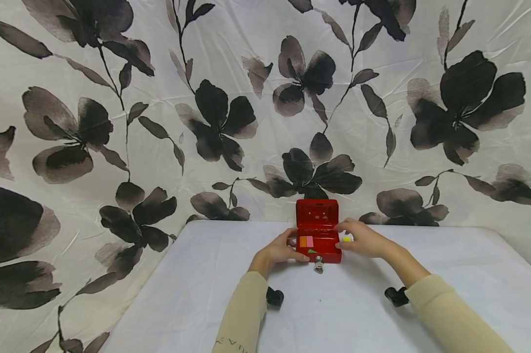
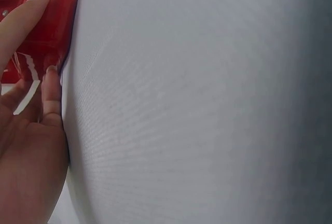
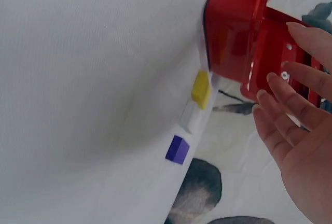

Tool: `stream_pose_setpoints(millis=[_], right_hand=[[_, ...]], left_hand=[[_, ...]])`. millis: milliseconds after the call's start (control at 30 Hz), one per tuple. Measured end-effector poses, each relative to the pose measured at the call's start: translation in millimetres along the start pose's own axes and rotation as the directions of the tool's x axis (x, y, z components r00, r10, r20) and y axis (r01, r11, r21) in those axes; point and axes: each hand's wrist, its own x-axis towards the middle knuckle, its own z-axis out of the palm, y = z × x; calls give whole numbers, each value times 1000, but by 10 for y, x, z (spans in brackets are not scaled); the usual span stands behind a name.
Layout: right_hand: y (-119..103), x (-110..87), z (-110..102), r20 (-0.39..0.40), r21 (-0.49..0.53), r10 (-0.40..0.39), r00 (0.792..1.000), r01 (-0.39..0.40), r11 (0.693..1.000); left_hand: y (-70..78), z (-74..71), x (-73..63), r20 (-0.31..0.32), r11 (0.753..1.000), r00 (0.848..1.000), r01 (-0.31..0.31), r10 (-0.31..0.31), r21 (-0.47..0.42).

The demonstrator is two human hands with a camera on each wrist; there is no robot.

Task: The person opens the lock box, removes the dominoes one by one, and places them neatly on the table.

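Observation:
A red cash box [image 1: 332, 256] stands on the table with its lid [image 1: 316, 214] raised, keys [image 1: 319, 267] hanging at the front lock. Inside lie an orange piece [image 1: 302, 241], a pink piece [image 1: 310, 241] and a bit of green [image 1: 312, 251]. My left hand [image 1: 279, 249] grips the box's left end, thumb along the front wall and fingers against the side, as the left wrist view shows. At the right end, my right hand [image 1: 366, 239] has its fingers spread and slightly bent, close beside the box and lid; nothing shows between them.
Right of the box, the right wrist view shows a yellow block [image 3: 201, 89], a white piece [image 3: 190, 116] and a purple block [image 3: 178, 150] lined up near the table's back edge. A flower-printed cloth [image 1: 230, 59] hangs behind the white table [image 1: 318, 314].

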Motion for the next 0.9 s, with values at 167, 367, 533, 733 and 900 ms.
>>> stream_pose_setpoints(millis=[167, 367, 533, 733, 900], right_hand=[[-77, 64, 72, 12, 6, -10, 1000, 9, 1000], [-158, 152, 131, 20, 27, -22, 1000, 21, 999], [-190, 231, 198, 35, 35, -23, 999, 22, 999], [-161, 297, 297, 43, 35, 3, 999, -5, 999], [-132, 342, 354, 39, 44, -9, 999, 8, 999]], left_hand=[[-3, 5, 1, 4, 1000, 1000, -1, 1, 9], [8, 2, -7, 4, 1000, 1000, 4, -4, 8], [10, -3, -1, 8, 1000, 1000, 1, -1, 9], [7, -2, -23, 7, 1000, 1000, 1, -1, 23], [-1, -9, -9, 15, 1000, 1000, -1, 1, 15]])
